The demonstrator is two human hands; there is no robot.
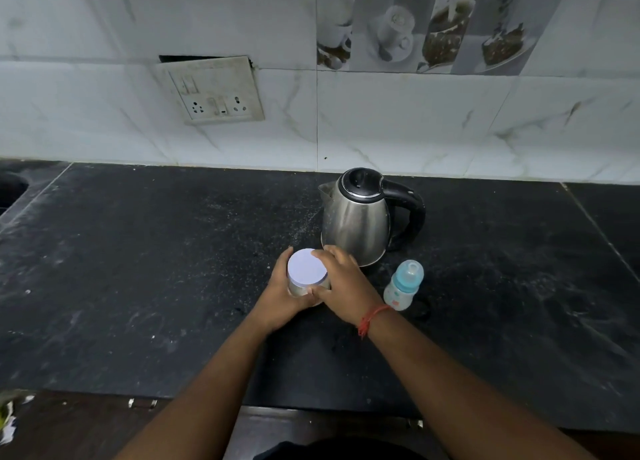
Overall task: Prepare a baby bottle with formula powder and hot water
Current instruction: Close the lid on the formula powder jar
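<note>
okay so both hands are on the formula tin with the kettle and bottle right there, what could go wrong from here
The right hand works the lid of the tin close to the kettle; a jerk could knock knuckles against it. If the left hand loses its grip, powder may spill. The bottle stands beside the right wrist and could be tipped.

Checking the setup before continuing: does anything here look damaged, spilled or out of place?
Yes: the wall switch plate hangs crooked, with a dark gap at its top edge. Pale specks dust the counter left of the kettle. The baby bottle stands upright.
</note>
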